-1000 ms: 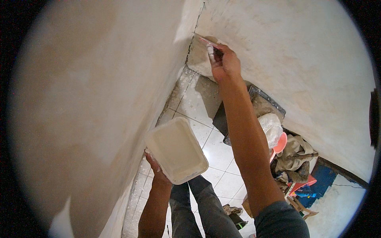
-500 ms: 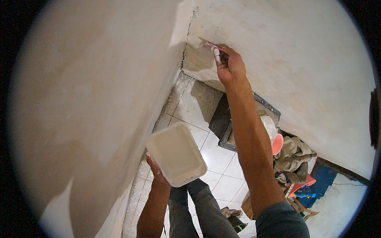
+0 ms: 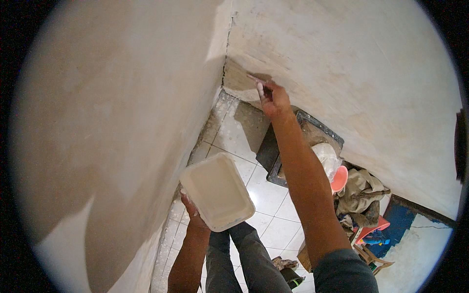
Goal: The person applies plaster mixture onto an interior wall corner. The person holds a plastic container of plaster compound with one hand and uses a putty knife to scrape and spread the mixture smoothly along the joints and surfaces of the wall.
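Note:
My left hand (image 3: 192, 209) grips a whitish rectangular plastic tub (image 3: 218, 191) by its left side, tilted so its inside faces up. A pale coating smears the tub's inner walls. Higher up, my right hand (image 3: 275, 101) is closed around a thin flat scraper (image 3: 252, 78), its handle mostly hidden by the fingers. The blade lies at the right-hand wall (image 3: 351, 73), low down and just right of the corner; whether it touches cannot be made out. White residue coats my right index finger or thumb.
A black-edged box-like stand (image 3: 320, 128) is against the right wall, with a white plastic bag (image 3: 326, 157) and a pink bowl (image 3: 339, 179) beside it. Crumpled cloth (image 3: 360, 193) lies farther right. White tiles (image 3: 277, 195) cover the floor; the left wall (image 3: 112, 122) rises close by.
My right hand has moved down the wall with the scraper, toward the floor and slightly left. My left hand and the tub have stayed almost in place.

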Demonstrator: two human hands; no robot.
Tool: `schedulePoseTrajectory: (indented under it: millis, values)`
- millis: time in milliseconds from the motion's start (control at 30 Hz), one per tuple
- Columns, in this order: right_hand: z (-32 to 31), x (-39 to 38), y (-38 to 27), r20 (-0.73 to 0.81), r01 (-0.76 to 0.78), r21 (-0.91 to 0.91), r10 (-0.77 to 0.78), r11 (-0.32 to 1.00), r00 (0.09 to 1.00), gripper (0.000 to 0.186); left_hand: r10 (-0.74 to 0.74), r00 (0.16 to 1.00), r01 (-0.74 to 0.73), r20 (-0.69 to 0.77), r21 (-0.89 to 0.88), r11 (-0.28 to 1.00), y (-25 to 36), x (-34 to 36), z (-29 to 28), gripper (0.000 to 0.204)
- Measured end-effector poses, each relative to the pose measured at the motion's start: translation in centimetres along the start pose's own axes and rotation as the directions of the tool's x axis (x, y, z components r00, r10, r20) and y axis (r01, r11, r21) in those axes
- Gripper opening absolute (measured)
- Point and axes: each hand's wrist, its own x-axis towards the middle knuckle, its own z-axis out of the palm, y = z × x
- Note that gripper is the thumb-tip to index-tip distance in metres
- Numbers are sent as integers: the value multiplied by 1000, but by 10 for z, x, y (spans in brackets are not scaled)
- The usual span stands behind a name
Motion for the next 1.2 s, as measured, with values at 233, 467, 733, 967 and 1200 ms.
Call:
schedulePoseTrajectory:
  millis: [233, 467, 733, 967, 1200]
  values:
    - [39, -84, -189, 21, -109, 593, 120, 798, 993, 16, 18, 997, -19, -71, -17, 1000, 9, -9, -5, 88]
    - [75, -81, -54, 71, -385, 639, 448, 666, 891, 35, 24, 995, -26, -95, -17, 1000, 5, -4, -13, 89]
    - [101, -34, -121, -27, -283, 703, 422, 652, 906, 9, -12, 991, -10, -134, -163, 987, 11, -9, -6, 90]
    - [90, -82, -84, 130, -414, 668, 451, 618, 883, 13, -99, 995, 93, 3, -360, 928, -19, 2, -51, 89]
    - [93, 4, -70, -15, -267, 734, 408, 624, 913, 15, -40, 989, 22, -144, -126, 992, 10, -8, 0, 89]
